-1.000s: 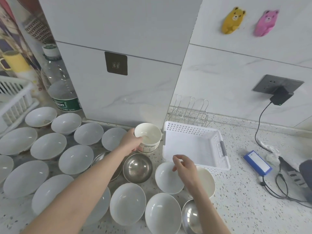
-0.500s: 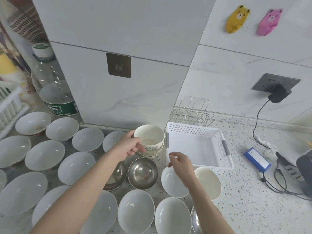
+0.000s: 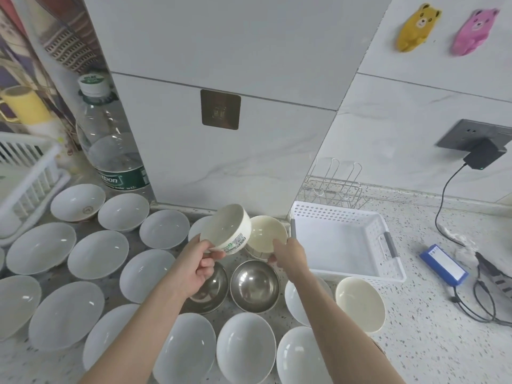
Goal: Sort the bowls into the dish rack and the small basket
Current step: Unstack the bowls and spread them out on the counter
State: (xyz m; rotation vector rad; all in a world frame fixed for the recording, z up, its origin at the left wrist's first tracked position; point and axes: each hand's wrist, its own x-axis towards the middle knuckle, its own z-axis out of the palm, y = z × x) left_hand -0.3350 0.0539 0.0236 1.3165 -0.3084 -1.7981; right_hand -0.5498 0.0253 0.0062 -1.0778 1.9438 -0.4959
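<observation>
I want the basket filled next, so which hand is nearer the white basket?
Right. The right hand is just beside the basket, on a cream bowl; the left hand holds a bowl farther away.

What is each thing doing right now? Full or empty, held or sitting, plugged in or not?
Left hand: holds the labelled bowl.
Labelled bowl: lifted, tilted, empty.
Right hand: grips the cream bowl.
Cream bowl: upright, empty.
Basket: empty.
Wire rack: empty.
Two steel bowls: on the counter, empty.
White bowls: spread on the counter, empty.
Water bottle: capped, upright.
Charger: plugged in.
</observation>
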